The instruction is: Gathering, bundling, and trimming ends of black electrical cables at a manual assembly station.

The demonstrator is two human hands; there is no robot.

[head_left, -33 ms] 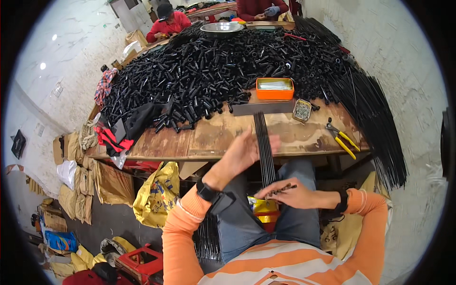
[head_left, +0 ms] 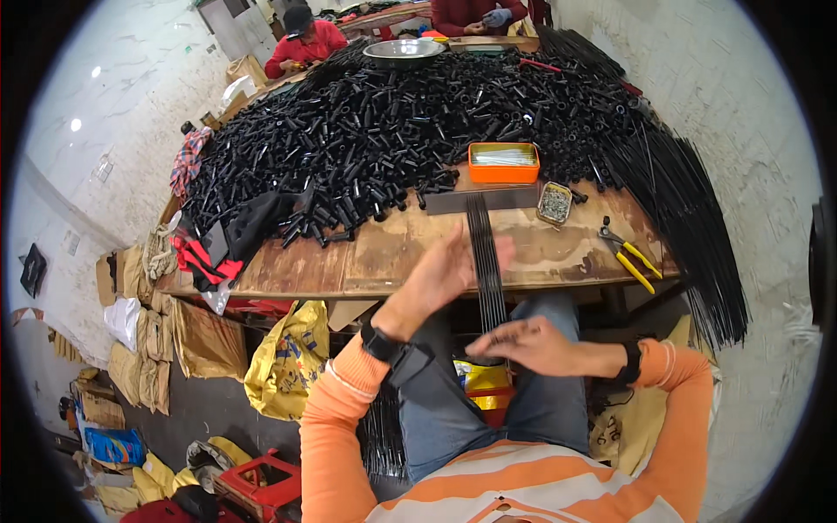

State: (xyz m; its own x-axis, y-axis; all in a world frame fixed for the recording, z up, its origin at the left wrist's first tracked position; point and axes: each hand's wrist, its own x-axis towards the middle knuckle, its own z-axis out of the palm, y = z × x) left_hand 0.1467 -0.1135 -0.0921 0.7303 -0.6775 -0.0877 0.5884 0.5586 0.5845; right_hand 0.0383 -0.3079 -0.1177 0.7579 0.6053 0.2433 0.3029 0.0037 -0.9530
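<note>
A flat bundle of thin black rods (head_left: 486, 261) slants from a dark grey bar (head_left: 479, 200) on the table down toward my lap. My left hand (head_left: 436, 275) is beside the bundle with its fingers stretched out behind it and the thumb apart on the left; it looks open, not closed on the rods. Across the lower part of the rods lies my right hand (head_left: 536, 345), knuckles up, fingers pointing left; its grip is partly hidden, but the rods run in under it. Dark marks or rod ends show on its fingers, too small to make out.
A wide heap of short black tubes (head_left: 366, 131) covers the table (head_left: 375, 257). Near the bar stand an orange box (head_left: 504, 174) of white sticks and a small tray (head_left: 554, 203) of metal bits. Yellow-handled pliers (head_left: 629, 257) and long black rods (head_left: 689, 218) lie right. Two people sit beyond.
The rods have slid slightly up and away from me, their far ends now over the bar. My right hand has tilted and risen a little. The left hand stays beside the bundle.
</note>
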